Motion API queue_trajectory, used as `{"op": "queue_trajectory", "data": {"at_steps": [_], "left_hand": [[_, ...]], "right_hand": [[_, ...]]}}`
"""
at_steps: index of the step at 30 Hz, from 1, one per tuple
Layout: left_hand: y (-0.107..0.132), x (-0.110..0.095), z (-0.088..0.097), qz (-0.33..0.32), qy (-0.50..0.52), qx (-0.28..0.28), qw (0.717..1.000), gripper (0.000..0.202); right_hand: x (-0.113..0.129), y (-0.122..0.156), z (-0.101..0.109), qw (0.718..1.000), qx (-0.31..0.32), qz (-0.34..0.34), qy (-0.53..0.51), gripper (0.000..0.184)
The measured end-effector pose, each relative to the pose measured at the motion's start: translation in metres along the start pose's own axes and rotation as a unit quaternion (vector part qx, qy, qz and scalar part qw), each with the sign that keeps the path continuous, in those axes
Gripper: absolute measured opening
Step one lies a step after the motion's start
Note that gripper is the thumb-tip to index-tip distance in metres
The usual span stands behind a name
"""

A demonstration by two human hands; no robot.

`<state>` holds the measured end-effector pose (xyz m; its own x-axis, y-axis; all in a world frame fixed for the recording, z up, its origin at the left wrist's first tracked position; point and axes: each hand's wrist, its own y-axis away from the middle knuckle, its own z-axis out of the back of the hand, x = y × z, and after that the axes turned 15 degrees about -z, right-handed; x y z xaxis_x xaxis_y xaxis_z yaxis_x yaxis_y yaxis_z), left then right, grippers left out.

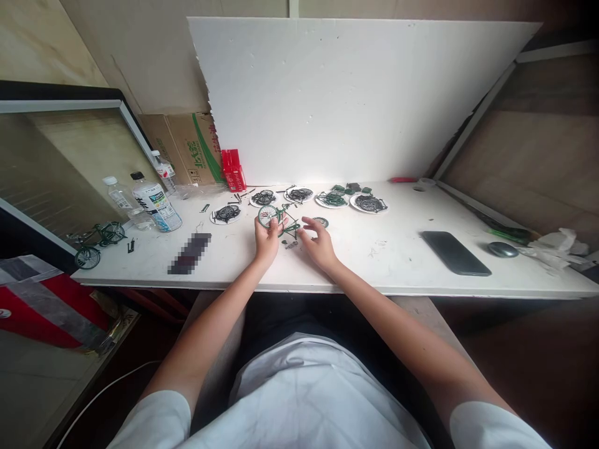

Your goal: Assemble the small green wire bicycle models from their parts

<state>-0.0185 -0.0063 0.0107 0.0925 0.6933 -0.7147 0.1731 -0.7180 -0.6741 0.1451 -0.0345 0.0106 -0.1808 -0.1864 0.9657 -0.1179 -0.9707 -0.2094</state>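
In the middle of the white table (374, 249), my left hand (267, 242) is closed around the front part of a small green model bicycle (268, 216), beside its spoked wheel. The bicycle's thin green frame reaches right, toward my right hand (322, 247). My right hand has its thumb and index finger apart close to the frame's rear end; whether the thumb touches it I cannot tell. Just behind my right fingers lies a loose spoked wheel (321, 221). Small dark parts (291, 244) lie on the table between my hands.
White plates of dark and green parts (369, 203) line the back. At left are a finished-looking model bicycle (100, 242), plastic bottles (156, 201) and a blurred rectangle. A red box (233, 169) stands behind. At right lie a black phone (455, 252), a mouse (503, 249) and crumpled plastic.
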Motion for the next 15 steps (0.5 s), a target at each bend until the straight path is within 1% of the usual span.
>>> {"op": "queue_trajectory", "data": {"at_steps": [3,5,8,12,15], "left_hand": [[-0.002,-0.002,0.002,0.041,0.048,-0.008,0.998,0.069],[-0.002,-0.003,0.003,0.049,0.054,-0.009,0.997,0.068],[-0.003,-0.002,0.003,0.047,0.049,-0.011,0.998,0.069],[-0.002,0.001,0.004,0.056,0.06,-0.017,0.996,0.069],[-0.002,0.004,0.005,0.077,0.039,0.012,0.996,0.059]], "right_hand": [[-0.004,0.0,-0.003,0.999,0.03,-0.016,0.006,0.064],[-0.008,-0.001,-0.005,0.999,0.046,-0.019,0.007,0.067],[-0.012,-0.004,-0.006,0.998,0.062,-0.005,0.022,0.061],[-0.013,-0.006,-0.005,0.998,0.052,0.01,0.033,0.055],[-0.012,-0.004,-0.006,0.998,0.049,0.029,0.04,0.053]]}}
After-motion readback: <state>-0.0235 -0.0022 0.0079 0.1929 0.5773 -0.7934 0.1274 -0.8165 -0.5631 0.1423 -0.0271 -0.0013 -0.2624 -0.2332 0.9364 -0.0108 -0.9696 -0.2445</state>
